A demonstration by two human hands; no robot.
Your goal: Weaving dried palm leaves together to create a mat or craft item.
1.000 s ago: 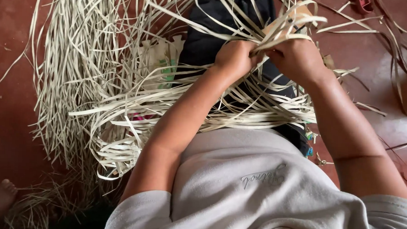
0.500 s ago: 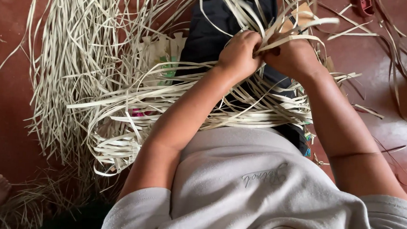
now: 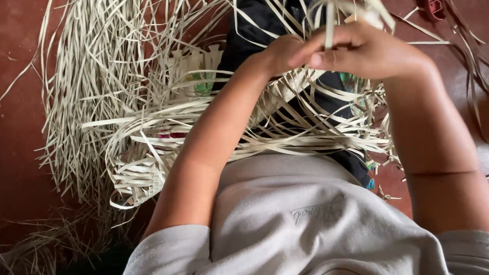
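Both hands work in a tangle of pale dried leaf strips (image 3: 162,123) lying over my lap. My right hand (image 3: 369,49) is raised and pinches an upright strip (image 3: 330,17) between thumb and fingers. My left hand (image 3: 278,54) sits just left of it, partly behind the right fingers, closed among the strips; what it grips is hidden. A partly woven piece (image 3: 195,64) with green marks lies left of the hands. Dark cloth (image 3: 249,38) shows under the strips.
A big loose heap of strips (image 3: 87,81) spreads over the red floor (image 3: 9,116) at the left. More dark strips trail at the upper right, near a small red object (image 3: 434,5). My grey shirt (image 3: 307,223) fills the bottom.
My right hand has lifted up and toward me, drawing a strip upright. The left hand has stayed in about the same place. The foot at the bottom left is gone from view.
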